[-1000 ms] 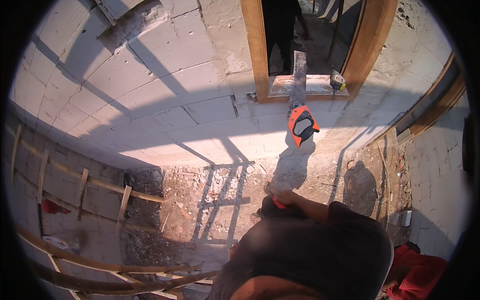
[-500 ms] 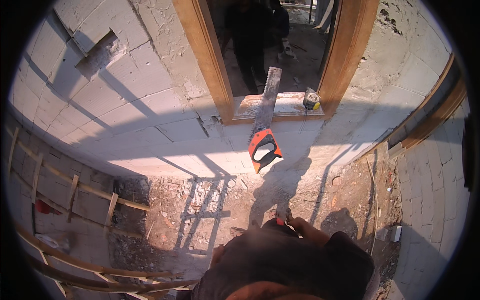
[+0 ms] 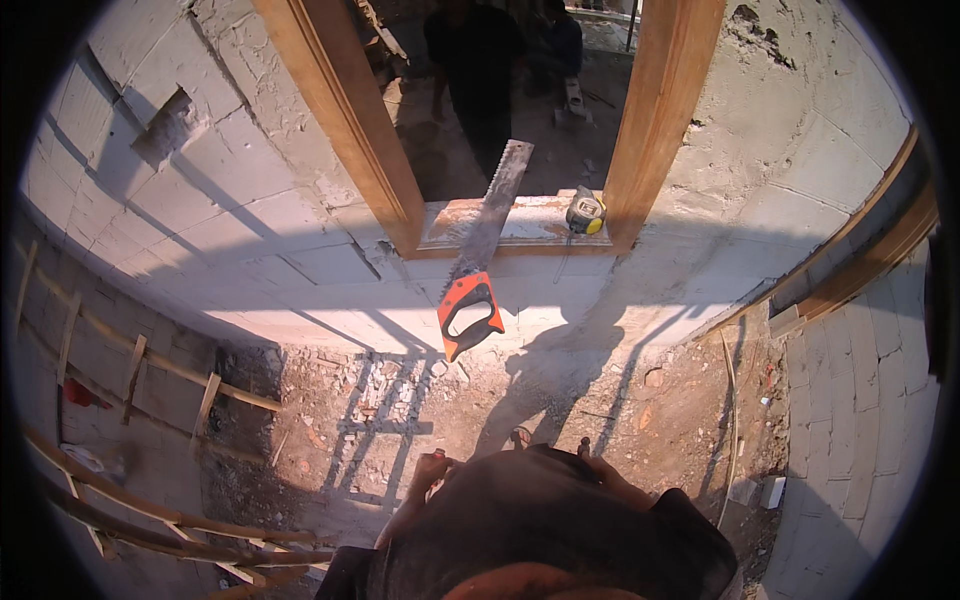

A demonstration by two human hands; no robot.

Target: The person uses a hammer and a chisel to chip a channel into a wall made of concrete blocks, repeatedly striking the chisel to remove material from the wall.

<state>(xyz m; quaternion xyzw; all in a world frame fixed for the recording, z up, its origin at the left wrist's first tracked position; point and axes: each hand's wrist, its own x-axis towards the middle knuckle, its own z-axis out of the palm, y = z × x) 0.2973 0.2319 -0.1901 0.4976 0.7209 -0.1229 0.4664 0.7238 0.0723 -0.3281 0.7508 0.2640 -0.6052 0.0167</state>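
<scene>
Pale block wall (image 3: 300, 205) in sun and shadow

Ahead of the left hand (image 3: 430, 468) and slightly to its right, a steel-bladed hand saw (image 3: 490, 215) with an orange-and-black handle (image 3: 462, 290) lies across the sill (image 3: 545, 218) of a brown wooden window frame (image 3: 665, 110), touched by neither hand. Its long axis runs away from the person, leaning right: handle overhanging the near side, toothed blade toward the opening. The left hand is the nearer; from the right hand (image 3: 600, 468), partly hidden, the saw lies ahead and to the left, a grey-and-yellow tape measure (image 3: 586, 212) straight ahead. The left fingers look curled beside a red patch; whether either hand grips anything, I cannot tell.
</scene>
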